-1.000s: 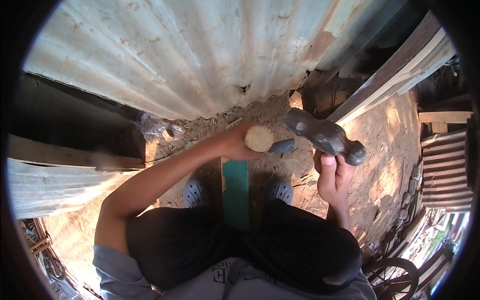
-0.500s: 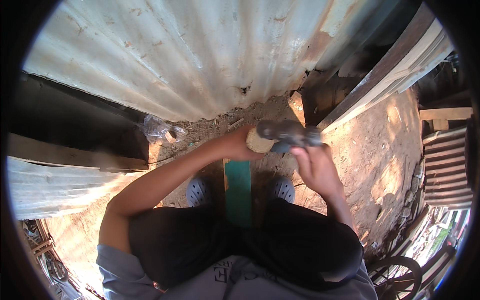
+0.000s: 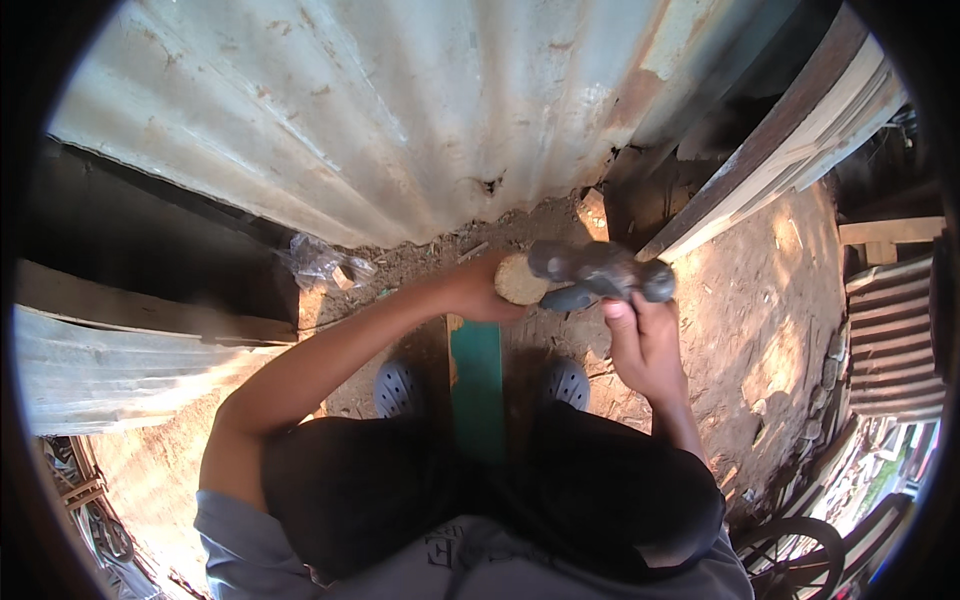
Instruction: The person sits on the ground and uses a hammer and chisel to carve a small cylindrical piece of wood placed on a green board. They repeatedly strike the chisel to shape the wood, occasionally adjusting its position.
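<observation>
My left hand (image 3: 472, 291) is shut around a round, pale wooden peg (image 3: 518, 280), holding its cut end up near the foot of a corrugated metal sheet (image 3: 400, 130). My right hand (image 3: 640, 340) grips a dark grey hammer-like tool (image 3: 598, 272), whose head lies across the peg's end, touching it or just above it. Its outline is blurred. A green plank (image 3: 477, 385) stands upright between my knees, right below the peg.
My feet in grey clogs (image 3: 398, 385) (image 3: 568, 380) stand on bare dirt. A crumpled clear plastic bag (image 3: 320, 265) lies at the sheet's foot. Long boards (image 3: 780, 170) lean at the right, a brick piece (image 3: 592, 210) sits nearby, and a wheel (image 3: 790, 560) is at lower right.
My right hand has swung the grey tool from a raised spot at the right down and left onto the peg's end. My left hand has kept hold of the peg.
</observation>
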A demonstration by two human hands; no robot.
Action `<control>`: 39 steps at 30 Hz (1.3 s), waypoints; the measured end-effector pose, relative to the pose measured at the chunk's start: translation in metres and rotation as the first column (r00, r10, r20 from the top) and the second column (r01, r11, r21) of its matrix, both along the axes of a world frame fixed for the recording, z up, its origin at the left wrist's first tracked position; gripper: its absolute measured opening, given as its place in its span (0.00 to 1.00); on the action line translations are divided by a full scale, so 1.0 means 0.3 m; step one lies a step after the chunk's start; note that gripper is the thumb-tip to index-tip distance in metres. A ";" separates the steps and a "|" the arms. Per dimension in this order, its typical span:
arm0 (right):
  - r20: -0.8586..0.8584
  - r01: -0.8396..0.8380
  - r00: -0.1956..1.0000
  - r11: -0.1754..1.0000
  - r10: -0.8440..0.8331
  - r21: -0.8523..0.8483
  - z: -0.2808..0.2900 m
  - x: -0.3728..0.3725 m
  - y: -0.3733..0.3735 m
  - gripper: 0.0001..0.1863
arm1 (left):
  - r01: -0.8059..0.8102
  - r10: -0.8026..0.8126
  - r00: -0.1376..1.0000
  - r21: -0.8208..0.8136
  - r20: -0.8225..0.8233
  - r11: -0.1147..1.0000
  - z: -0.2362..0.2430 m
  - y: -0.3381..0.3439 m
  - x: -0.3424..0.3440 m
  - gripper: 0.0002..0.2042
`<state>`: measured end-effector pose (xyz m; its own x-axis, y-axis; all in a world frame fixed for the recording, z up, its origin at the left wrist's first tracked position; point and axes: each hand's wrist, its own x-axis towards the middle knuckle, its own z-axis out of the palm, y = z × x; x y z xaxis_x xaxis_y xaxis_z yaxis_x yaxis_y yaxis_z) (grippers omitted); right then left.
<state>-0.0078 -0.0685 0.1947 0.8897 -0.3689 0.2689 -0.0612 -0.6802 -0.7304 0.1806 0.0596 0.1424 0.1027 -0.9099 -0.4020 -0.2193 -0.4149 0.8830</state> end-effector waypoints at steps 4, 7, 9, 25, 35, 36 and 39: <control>0.024 -0.052 0.998 0.993 0.050 0.104 -0.055 -0.025 -0.011 0.12 | 0.138 -0.134 0.989 0.059 -0.056 0.989 -0.092 -0.005 0.017 0.41; -0.203 -0.086 0.973 0.989 0.110 0.123 -0.057 0.012 -0.030 0.12 | 0.112 -0.113 0.993 0.053 0.021 0.992 -0.057 -0.001 0.006 0.42; 0.015 -0.002 1.000 0.989 0.000 0.145 -0.055 0.001 -0.029 0.13 | 0.075 -0.084 0.995 0.141 0.056 0.987 0.026 -0.002 -0.002 0.43; -0.119 -0.035 0.992 0.988 0.053 0.149 -0.086 -0.009 -0.009 0.13 | 0.089 -0.100 0.994 0.186 0.047 0.978 0.000 0.020 0.018 0.29; -0.139 -0.049 0.988 0.983 0.074 0.177 -0.086 -0.016 -0.013 0.13 | 0.136 -0.127 0.990 0.180 -0.061 0.974 -0.056 0.020 0.036 0.26; -0.250 -0.056 0.964 0.990 0.087 0.127 -0.070 0.023 -0.014 0.13 | 0.101 -0.102 0.995 0.158 -0.001 0.982 -0.018 0.018 0.030 0.27; 0.040 0.002 0.999 0.963 -0.013 0.269 -0.085 0.014 0.011 0.17 | 0.029 -0.044 0.993 0.134 0.107 0.990 0.016 0.041 -0.009 0.30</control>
<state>-0.0037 -0.0651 0.1692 0.8771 -0.4389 0.1952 -0.0316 -0.4583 -0.8883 0.1779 0.0719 0.1471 0.1201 -0.8533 -0.5074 -0.3285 -0.5165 0.7908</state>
